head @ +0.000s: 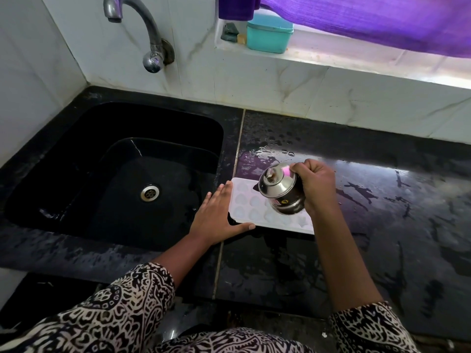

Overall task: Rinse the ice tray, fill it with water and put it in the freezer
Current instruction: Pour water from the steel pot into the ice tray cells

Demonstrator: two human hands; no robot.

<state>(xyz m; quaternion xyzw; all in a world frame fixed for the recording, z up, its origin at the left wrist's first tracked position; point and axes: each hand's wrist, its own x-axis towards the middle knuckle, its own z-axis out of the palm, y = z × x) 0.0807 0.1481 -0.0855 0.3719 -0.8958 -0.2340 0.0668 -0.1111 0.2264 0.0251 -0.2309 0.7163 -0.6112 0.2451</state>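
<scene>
Steel gleams on the lidded pot (280, 193), which the right grip (316, 186) holds with fingers curled round its side, tilted with its spout down over the white ice tray (244, 200). The left grip (216, 215), fingers straight, rests against the tray's left edge, with the thumb along its near edge. The tray lies flat on the wet black tabletop (382, 200). Just left of the tray is a black sink (76, 138) with its drain (150, 192), and a tap (142, 24) juts from the tiled wall beyond it. Well behind the tray, a teal box (270, 34) sits on a white ledge under a purple cloth (356, 19).
</scene>
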